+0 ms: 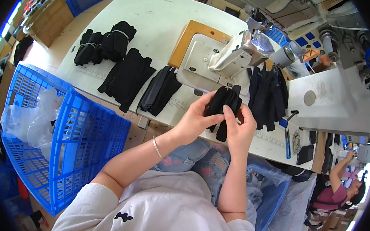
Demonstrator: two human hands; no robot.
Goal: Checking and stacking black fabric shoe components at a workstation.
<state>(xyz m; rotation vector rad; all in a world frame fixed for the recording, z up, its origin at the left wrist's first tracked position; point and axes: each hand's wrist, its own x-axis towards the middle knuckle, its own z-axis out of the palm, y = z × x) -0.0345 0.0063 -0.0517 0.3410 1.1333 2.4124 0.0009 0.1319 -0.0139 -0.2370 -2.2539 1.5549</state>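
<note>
Black fabric strips [223,102], gathered in a flat bundle, are held above the front of the white worktop [157,23], near the pale metal sewing machine [240,55]. The bundle is pinched narrowly between thumb and fingers by the bare left hand [197,118] and the bare right hand [240,128]. To the left, two loose black fabric stacks [127,78] are laid on the worktop

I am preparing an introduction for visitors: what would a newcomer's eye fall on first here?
Probably the large blue crate at the left, holding clear plastic. Then, near the centre, the left hand and right hand gripping black strips in front of the sewing machine. Left of the machine, dark bundles lie on the white table.
</note>
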